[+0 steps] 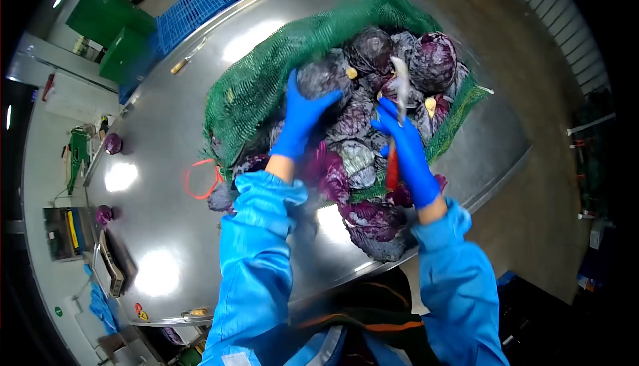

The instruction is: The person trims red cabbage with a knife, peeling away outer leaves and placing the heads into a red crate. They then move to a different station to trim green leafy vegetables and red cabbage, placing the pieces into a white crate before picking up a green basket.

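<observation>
A green mesh sack (266, 80) lies open on a steel table (166, 140), with several red cabbages (432, 60) spilling out of it. My left hand (299, 116), in a blue glove, grips one cabbage (323, 76) at the top of the pile. My right hand (403, 143), also gloved, holds a knife (401, 86) with a red handle, blade pointing up and blurred, just right of that cabbage. Loose purple leaves (373, 226) lie near the table's front edge, between my blue sleeves.
A red loop of string (200, 180) lies left of the sack. Two single cabbages (112, 143) sit at the far left edge, by a scale (63, 233). Another knife (186, 60) rests at the back. Blue crates (206, 0) and green bins (106, 20) stand behind the table.
</observation>
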Available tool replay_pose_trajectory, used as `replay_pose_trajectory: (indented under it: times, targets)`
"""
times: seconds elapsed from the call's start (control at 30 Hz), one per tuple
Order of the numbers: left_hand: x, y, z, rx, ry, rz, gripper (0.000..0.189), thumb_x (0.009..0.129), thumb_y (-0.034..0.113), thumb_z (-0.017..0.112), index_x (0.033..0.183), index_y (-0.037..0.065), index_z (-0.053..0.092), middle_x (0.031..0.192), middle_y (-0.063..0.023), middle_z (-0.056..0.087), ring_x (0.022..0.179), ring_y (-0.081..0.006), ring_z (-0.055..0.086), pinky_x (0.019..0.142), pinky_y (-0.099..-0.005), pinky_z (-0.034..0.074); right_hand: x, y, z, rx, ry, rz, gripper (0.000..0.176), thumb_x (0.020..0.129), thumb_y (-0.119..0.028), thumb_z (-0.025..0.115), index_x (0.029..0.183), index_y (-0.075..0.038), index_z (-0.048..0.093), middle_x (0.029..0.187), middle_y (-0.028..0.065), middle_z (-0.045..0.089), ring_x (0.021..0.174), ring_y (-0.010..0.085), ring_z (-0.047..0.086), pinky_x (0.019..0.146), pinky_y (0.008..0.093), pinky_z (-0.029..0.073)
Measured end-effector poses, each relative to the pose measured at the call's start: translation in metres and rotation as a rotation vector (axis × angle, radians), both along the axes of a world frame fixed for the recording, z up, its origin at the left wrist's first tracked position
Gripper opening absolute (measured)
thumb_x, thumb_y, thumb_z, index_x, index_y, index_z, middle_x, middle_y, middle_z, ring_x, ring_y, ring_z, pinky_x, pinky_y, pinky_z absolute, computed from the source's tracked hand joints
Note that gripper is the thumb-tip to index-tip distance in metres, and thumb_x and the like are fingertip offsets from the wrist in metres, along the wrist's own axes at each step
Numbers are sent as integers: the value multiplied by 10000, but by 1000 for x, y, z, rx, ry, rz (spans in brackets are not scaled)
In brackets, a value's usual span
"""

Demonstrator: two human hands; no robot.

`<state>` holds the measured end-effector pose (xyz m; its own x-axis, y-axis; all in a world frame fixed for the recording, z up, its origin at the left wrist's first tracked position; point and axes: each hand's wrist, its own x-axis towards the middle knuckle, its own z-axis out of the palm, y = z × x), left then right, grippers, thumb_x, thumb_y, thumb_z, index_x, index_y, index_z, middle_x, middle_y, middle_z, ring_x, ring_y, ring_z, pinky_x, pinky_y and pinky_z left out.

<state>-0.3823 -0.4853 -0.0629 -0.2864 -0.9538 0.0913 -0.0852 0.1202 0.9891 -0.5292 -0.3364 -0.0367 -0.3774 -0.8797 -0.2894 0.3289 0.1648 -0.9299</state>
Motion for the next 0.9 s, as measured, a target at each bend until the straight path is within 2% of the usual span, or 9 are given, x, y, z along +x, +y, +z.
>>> replay_pose_trajectory:
  times: [0.1,0.17,0.23,0.3,0.37,0.43,0.5,0.57,0.9]
  targets:
    - [24,39,29,180,211,-62,1034,597,224,837,1392,32,204,1319,-172,390,1173,-256,440,985,-356,384,13,-40,-10,-31,-211,148,501,908,-343,457,1351,-116,400,1266,32,476,1052,174,522,582,223,428]
    - [53,61,41,-83,78,-122,1134,553,213,856,1423,89,139,1342,-161,365,1213,-278,411,1020,-391,352,31,-15,14,-139,32,224,508,916,-345,418,1348,-78,389,1303,68,464,1081,203,511,558,198,423]
    - [95,99,71,-261,-51,-143,1194,526,191,875,1421,38,99,1405,-167,260,1265,-283,348,1035,-399,330,52,29,35,-144,-224,141,497,904,-311,402,1305,-18,420,1296,107,481,1023,211,553,543,193,434]
    - [154,132,86,-220,-357,-248,1267,503,220,877,1435,31,40,1466,-165,147,1323,-287,262,1061,-392,276,80,77,27,-132,-321,241,384,891,-235,436,1175,4,535,1252,112,515,724,126,539,531,209,440]
    - [207,163,83,307,204,-512,1206,527,214,862,1441,48,92,1466,-151,174,1323,-270,269,1058,-381,277,107,122,17,-114,-206,419,317,871,-162,466,1112,3,590,1291,137,496,587,96,531,537,220,449]
    - [234,197,49,662,283,-246,1096,566,186,840,1431,65,177,1425,-136,279,1292,-253,326,1042,-373,301,136,151,-2,22,-159,595,308,886,-203,502,1121,-26,595,1245,120,539,636,74,536,558,214,448]
    - [255,233,-3,450,-191,-179,982,598,144,825,1396,72,258,1355,-135,375,1239,-251,392,1032,-368,322,160,172,-31,207,-154,703,333,907,-257,505,1136,-29,586,1206,100,565,676,75,541,556,212,448]
    - [269,271,-38,318,-300,-178,972,622,150,811,1414,102,249,1401,-107,327,1286,-245,331,1031,-365,323,163,177,-40,447,-272,563,317,905,-254,530,1146,-50,555,1058,47,601,737,70,529,527,209,428]
    - [245,296,-50,84,-523,-132,974,638,183,795,1413,72,216,1399,-148,288,1284,-281,318,1060,-364,276,158,207,-51,108,211,399,483,842,1,518,1306,-93,422,1164,55,529,852,96,506,717,215,443]
